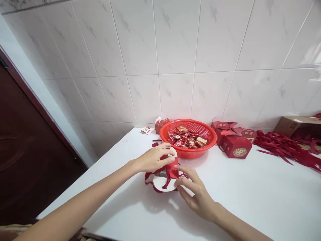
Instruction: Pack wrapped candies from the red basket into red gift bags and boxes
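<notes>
A small red gift box point(172, 171) with its flaps spread out lies on the white table in front of me. Its near flap point(164, 184) is rounded and shows its white inner side, and a dark red ribbon point(149, 179) runs around it. My left hand point(155, 158) reaches over the box from the left, its bent fingers gripping the far flap. From the right, my right hand point(192, 189) holds the box's near right side between thumb and fingers. The inside of the box is partly hidden by my fingers.
Just behind my hands stands a red plastic basket point(188, 154) with wrapped candies point(190, 142). Assembled red boxes point(237, 147) sit right of it. Loose red ribbons point(283, 147) and a cardboard box point(288, 125) are far right. A printed card point(147, 130) lies by the tiled wall.
</notes>
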Available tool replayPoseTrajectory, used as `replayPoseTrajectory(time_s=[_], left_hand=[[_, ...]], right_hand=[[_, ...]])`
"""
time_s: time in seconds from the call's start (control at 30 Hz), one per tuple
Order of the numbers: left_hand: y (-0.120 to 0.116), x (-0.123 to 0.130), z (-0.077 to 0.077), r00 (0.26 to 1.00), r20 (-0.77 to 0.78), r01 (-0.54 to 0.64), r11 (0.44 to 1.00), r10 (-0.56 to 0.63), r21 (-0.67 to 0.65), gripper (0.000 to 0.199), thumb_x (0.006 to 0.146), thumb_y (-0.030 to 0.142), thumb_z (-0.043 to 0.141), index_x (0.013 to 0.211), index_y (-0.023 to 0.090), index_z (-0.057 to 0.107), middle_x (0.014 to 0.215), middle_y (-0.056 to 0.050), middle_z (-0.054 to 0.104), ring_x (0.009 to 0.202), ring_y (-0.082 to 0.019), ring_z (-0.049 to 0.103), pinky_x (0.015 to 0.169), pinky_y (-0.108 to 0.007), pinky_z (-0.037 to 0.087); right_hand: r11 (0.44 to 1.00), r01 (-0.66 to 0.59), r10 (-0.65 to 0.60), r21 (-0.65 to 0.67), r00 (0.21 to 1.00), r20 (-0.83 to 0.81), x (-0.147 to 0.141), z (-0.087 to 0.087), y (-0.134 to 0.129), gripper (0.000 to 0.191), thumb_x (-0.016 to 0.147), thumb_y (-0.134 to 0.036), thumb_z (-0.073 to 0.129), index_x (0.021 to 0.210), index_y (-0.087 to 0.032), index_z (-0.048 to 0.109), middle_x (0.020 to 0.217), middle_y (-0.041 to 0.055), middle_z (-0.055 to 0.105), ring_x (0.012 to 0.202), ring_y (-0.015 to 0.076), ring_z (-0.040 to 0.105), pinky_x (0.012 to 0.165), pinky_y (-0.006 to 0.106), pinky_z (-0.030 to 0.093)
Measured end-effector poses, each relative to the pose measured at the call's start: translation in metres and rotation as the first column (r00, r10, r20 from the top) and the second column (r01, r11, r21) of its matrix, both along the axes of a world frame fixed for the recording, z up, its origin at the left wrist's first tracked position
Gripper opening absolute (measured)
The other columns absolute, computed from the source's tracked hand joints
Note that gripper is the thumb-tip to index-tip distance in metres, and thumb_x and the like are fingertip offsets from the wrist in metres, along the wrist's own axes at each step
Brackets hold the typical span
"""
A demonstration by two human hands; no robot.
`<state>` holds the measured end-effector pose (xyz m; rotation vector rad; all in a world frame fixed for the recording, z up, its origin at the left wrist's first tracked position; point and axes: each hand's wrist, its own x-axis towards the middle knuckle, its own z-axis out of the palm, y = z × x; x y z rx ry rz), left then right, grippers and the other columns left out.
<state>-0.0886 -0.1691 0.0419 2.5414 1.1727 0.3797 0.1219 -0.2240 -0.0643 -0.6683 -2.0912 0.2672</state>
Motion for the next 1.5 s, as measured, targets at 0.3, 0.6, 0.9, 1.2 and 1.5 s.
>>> replayPoseTrajectory(time_s=[0.3,0.6,0.9,1.2,1.5], left_hand=[[0.005,-0.020,0.004,0.999,0.036,-0.004,0.979,0.011,-0.205,0.053,0.069,0.015,0.059,0.121,0.024,0.066,0.150,-0.010,0.041,0.111,-0.027,0.061,0.094,-0.038,0.052],[-0.011,-0.031,0.004,0.995,-0.103,0.001,0.990,-0.016,-0.144,0.057,0.070,0.004,0.047,0.118,0.026,0.068,0.148,-0.007,0.045,0.136,-0.031,0.043,0.107,-0.041,0.042],[-0.026,0.000,0.007,0.972,-0.196,-0.151,0.983,0.129,-0.101,0.037,0.095,0.032,0.033,0.094,0.022,0.069,0.101,-0.006,0.054,0.085,-0.022,0.060,0.076,-0.033,0.046],[-0.023,0.011,0.001,0.939,-0.165,-0.322,0.939,0.301,-0.122,0.038,0.080,0.058,0.059,0.080,0.020,0.057,0.094,-0.004,0.053,0.076,-0.021,0.058,0.067,-0.032,0.044],[-0.017,0.005,0.000,0.973,-0.157,-0.198,0.964,0.171,-0.176,0.046,0.072,0.018,0.054,0.117,0.027,0.064,0.123,-0.008,0.052,0.074,-0.016,0.063,0.062,-0.027,0.047]], right_hand=[[0.993,-0.114,0.116,-0.022,0.989,0.088,0.002,0.017,-0.005,0.008,0.097,-0.021,0.047,0.098,-0.021,0.055,0.108,0.0092,0.066,0.101,0.0224,0.056,0.088,0.038,0.045],[0.994,-0.098,0.110,-0.050,0.891,0.441,-0.016,0.048,0.006,0.044,0.104,-0.044,0.035,0.089,-0.021,0.069,0.121,0.0082,0.059,0.089,0.0202,0.047,0.081,0.037,0.041],[1.000,0.005,-0.011,0.012,0.834,0.552,-0.019,0.053,0.003,0.050,0.100,-0.058,0.039,0.087,-0.019,0.068,0.104,0.0097,0.062,0.088,0.0221,0.048,0.079,0.038,0.041],[0.978,0.146,-0.107,-0.148,0.964,0.244,0.007,0.044,-0.008,0.048,0.105,-0.050,0.020,0.117,-0.020,0.056,0.142,0.0137,0.050,0.124,0.0266,0.052,0.096,0.041,0.048],[0.796,0.204,-0.267,-0.569,0.963,-0.029,0.019,0.034,0.000,0.045,0.099,-0.061,0.034,0.094,-0.022,0.057,0.092,0.0046,0.068,0.077,0.0193,0.062,0.067,0.031,0.049]])
